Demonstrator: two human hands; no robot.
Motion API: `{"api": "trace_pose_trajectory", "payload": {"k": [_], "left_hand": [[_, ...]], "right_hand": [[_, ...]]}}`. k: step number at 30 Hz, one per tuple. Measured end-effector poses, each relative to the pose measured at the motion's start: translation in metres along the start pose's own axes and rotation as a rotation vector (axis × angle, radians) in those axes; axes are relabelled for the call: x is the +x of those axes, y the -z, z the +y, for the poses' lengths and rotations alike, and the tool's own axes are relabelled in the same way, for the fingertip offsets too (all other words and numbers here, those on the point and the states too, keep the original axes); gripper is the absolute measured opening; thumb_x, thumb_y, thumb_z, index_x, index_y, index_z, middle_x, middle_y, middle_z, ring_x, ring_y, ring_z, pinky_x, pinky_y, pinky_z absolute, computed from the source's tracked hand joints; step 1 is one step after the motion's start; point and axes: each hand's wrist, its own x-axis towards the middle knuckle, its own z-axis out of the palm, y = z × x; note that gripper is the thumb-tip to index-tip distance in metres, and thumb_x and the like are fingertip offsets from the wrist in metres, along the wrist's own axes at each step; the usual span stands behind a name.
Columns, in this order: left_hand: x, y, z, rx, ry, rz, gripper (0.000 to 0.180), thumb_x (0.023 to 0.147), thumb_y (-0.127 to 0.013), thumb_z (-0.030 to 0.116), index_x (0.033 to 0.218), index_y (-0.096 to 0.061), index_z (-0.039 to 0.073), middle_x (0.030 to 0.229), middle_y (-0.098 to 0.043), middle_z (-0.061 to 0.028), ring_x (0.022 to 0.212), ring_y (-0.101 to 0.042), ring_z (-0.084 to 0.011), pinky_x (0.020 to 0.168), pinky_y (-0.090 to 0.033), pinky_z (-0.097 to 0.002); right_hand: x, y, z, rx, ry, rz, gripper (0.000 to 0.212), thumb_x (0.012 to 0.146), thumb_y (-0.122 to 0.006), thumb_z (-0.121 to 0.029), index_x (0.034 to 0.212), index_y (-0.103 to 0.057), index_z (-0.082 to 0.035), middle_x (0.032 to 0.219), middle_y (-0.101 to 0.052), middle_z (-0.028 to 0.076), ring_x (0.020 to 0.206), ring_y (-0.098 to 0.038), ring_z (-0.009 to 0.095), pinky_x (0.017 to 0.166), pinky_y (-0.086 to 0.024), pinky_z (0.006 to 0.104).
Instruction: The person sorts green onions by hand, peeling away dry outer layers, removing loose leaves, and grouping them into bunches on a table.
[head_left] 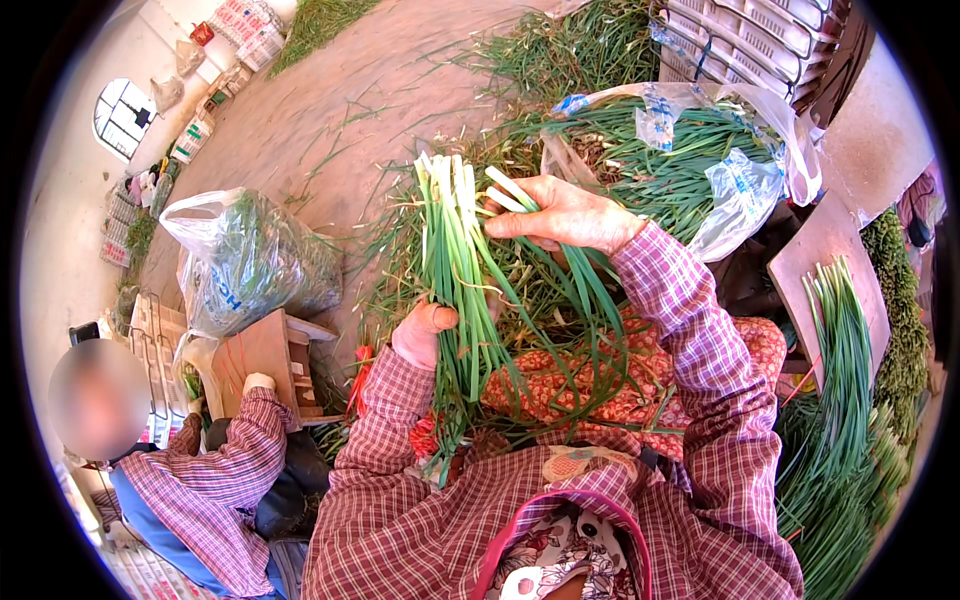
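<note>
My left hand (420, 332) is closed around a bunch of scallions (455, 260), held upright with the white ends up and the green leaves hanging over my lap. Just right of the bunch's top, my right hand (570, 215) pinches a few separate scallion stalks (512, 188) between thumb and fingers. Their white ends point up and left, and long leaves (597, 300) droop below the hand. Part of the left hand's fingers is hidden behind the bunch. A red flowered cloth (650, 375) covers my lap.
Loose trimmings lie on the floor ahead. An open plastic bag (802, 165) of greens sits at right, near a board (865, 265) bearing more stalks (840, 320). A filled bag (215, 285) stands left, near a co-worker's plaid sleeve (255, 430). Crates (750, 45) are stacked at the back.
</note>
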Motion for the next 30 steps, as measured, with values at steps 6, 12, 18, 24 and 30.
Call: {"api": "trace_pose_trajectory", "payload": {"k": [6, 12, 18, 24, 30], "left_hand": [[0.001, -0.029, 0.002, -0.133, 0.025, 0.069, 0.072, 0.062, -0.081, 0.034, 0.118, -0.049, 0.003, 0.102, -0.061, -0.0126, 0.09, -0.061, -0.024, 0.077, -0.052, -0.0344], [-0.011, -0.009, 0.001, 0.042, -0.02, 0.144, 0.066, 0.061, -0.081, 0.036, 0.111, -0.052, 0.004, 0.089, -0.063, -0.0089, 0.073, -0.064, -0.0229, 0.059, -0.054, -0.0305], [-0.02, -0.013, 0.014, 0.058, 0.065, 0.225, 0.057, 0.062, -0.079, 0.024, 0.108, -0.053, 0.005, 0.073, -0.057, -0.007, 0.054, -0.052, -0.0166, 0.046, -0.041, -0.0281], [-0.042, 0.003, 0.034, 0.262, 0.025, 0.284, 0.044, 0.065, -0.074, 0.015, 0.102, -0.055, 0.002, 0.073, -0.057, -0.0096, 0.055, -0.052, -0.018, 0.046, -0.039, -0.0293], [-0.039, 0.003, 0.027, 0.282, -0.155, 0.5, 0.041, 0.068, -0.072, 0.027, 0.098, -0.053, 0.007, 0.069, -0.051, -0.0025, 0.057, -0.048, -0.0137, 0.051, -0.037, -0.0269]], "right_hand": [[-0.003, -0.006, -0.005, 0.085, 0.023, -0.009, 0.03, 0.086, -0.06, -0.029, 0.105, -0.054, -0.007, 0.073, -0.057, -0.003, 0.051, -0.041, 0.003, 0.042, -0.032, 0.0193], [0.001, -0.012, -0.009, -0.188, 0.11, 0.012, 0.034, 0.083, -0.062, -0.036, 0.093, -0.062, -0.003, 0.067, -0.057, 0.002, 0.056, -0.047, 0.011, 0.05, -0.04, 0.0274], [-0.009, 0.011, -0.014, -0.011, -0.06, 0.084, 0.025, 0.083, -0.06, -0.03, 0.089, -0.069, -0.008, 0.056, -0.049, -0.004, 0.046, -0.035, 0.004, 0.043, -0.03, 0.0227], [-0.024, 0.037, -0.017, -0.051, 0.082, 0.358, 0.023, 0.088, -0.052, -0.027, 0.087, -0.067, -0.01, 0.063, -0.056, -0.003, 0.049, -0.042, 0.004, 0.045, -0.036, 0.0205], [-0.017, 0.044, -0.013, -0.557, 0.145, 0.538, 0.032, 0.086, -0.059, -0.035, 0.095, -0.064, -0.005, 0.07, -0.063, 0.005, 0.059, -0.058, 0.016, 0.059, -0.049, 0.0315]]}}
